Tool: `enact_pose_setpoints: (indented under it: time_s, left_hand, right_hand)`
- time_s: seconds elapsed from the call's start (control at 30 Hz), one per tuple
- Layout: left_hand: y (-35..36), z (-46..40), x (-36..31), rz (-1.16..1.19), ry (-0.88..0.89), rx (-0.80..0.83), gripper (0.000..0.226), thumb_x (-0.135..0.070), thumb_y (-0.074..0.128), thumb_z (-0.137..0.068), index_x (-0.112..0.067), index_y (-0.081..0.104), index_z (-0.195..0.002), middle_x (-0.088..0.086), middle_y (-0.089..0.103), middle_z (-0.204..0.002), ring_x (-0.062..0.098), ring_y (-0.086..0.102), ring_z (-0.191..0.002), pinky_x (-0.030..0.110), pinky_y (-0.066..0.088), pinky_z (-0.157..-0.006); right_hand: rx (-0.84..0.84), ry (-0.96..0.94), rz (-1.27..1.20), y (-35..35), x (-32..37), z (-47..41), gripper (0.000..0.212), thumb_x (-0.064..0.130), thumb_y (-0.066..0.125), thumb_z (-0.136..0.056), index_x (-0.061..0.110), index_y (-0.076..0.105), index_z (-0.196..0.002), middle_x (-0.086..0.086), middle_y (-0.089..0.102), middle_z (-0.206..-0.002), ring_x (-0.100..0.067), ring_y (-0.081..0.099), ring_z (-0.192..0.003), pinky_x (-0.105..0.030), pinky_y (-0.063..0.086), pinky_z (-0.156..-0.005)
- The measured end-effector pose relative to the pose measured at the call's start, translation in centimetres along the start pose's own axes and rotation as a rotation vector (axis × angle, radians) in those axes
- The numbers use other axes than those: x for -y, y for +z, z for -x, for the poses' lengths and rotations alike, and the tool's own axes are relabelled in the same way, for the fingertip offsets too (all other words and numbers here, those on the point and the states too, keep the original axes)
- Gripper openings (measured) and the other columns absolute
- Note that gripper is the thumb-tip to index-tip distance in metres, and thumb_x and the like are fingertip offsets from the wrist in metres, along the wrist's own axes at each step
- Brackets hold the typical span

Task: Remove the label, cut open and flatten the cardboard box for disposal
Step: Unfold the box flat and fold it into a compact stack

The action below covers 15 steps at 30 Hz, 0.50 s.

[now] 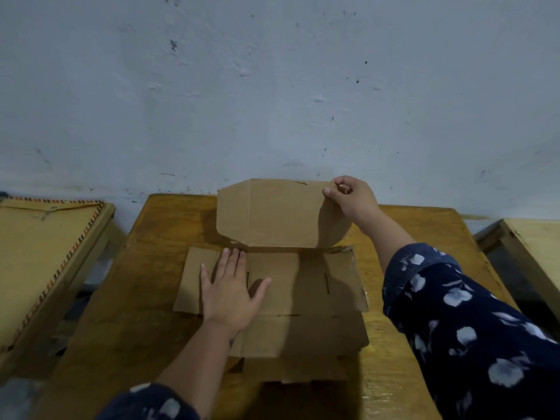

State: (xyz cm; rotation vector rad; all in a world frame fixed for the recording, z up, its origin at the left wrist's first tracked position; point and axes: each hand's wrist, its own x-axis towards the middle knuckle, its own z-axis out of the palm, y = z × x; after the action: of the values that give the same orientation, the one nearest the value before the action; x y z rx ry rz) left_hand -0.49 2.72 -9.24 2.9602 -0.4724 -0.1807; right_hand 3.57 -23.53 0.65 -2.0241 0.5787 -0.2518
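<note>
A brown cardboard box (303, 298) lies unfolded and mostly flat on a wooden table (136, 298). Its far flap (272, 213) stands upright near the wall. My right hand (351, 198) pinches that flap's top right corner. My left hand (233, 286) lies palm down with fingers spread, pressing the left part of the flat panel. No label or cutting tool is visible.
A second wooden table with a striped edge (54, 253) stands to the left, across a gap. Another wooden piece of furniture (527, 247) sits at the right. A pale, scuffed wall (272, 86) rises directly behind the table.
</note>
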Motion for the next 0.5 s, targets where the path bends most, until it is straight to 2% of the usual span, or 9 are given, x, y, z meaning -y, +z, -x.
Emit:
enact_pose_setpoints:
  time_s: [0.1, 0.17, 0.3, 0.4, 0.5]
  left_hand:
    - [-1.1, 1.8, 0.5, 0.015, -0.023, 0.035, 0.097, -0.082, 0.004, -0.078, -0.021, 0.005, -0.153, -0.003, 0.001, -0.162, 0.014, -0.011, -0.147, 0.055, -0.002, -0.117]
    - [-1.5, 3.3, 1.3, -0.017, -0.035, 0.086, 0.104, -0.086, 0.003, -0.072, -0.021, 0.001, -0.153, -0.003, -0.005, -0.161, 0.014, -0.016, -0.146, 0.056, -0.005, -0.116]
    - [-1.0, 6.6, 3.1, -0.070, -0.027, 0.167, 0.117, -0.092, -0.002, -0.061, -0.018, -0.014, -0.150, -0.001, -0.019, -0.159, 0.017, -0.025, -0.143, 0.060, -0.013, -0.111]
    - [0.0, 8.3, 4.3, -0.092, -0.010, 0.208, 0.116, -0.094, 0.000, -0.059, -0.018, -0.026, -0.143, -0.002, -0.031, -0.154, 0.017, -0.031, -0.140, 0.062, -0.014, -0.110]
    - [0.6, 8.8, 4.8, -0.095, 0.006, 0.220, 0.115, -0.095, -0.001, -0.058, -0.019, -0.031, -0.139, -0.002, -0.035, -0.152, 0.017, -0.032, -0.140, 0.063, -0.015, -0.109]
  right_hand:
    - [-0.033, -0.018, 0.039, 0.0, 0.0, 1.2, 0.017, 0.032, 0.064, -0.089, 0.019, 0.058, -0.099, -0.003, 0.060, -0.111, -0.018, 0.050, -0.104, -0.029, 0.035, -0.081]
    - [-0.050, -0.031, 0.080, -0.1, 0.1, 2.2, 0.017, 0.032, 0.063, -0.089, 0.019, 0.057, -0.099, 0.000, 0.057, -0.106, -0.016, 0.047, -0.099, -0.029, 0.036, -0.079]
    - [-0.074, -0.048, 0.179, -0.2, 0.0, 4.9, 0.030, 0.033, 0.061, -0.091, 0.014, 0.060, -0.114, -0.003, 0.059, -0.105, -0.017, 0.049, -0.096, -0.031, 0.040, -0.076]
    - [-0.109, -0.052, 0.256, -0.5, -0.4, 7.3, 0.032, 0.037, 0.060, -0.090, 0.020, 0.060, -0.116, -0.004, 0.063, -0.112, -0.023, 0.055, -0.102, -0.042, 0.048, -0.088]
    - [-0.134, -0.084, 0.405, -0.9, -1.2, 9.7, 0.025, 0.042, 0.059, -0.089, 0.026, 0.062, -0.108, -0.001, 0.067, -0.107, -0.027, 0.058, -0.105, -0.052, 0.037, -0.103]
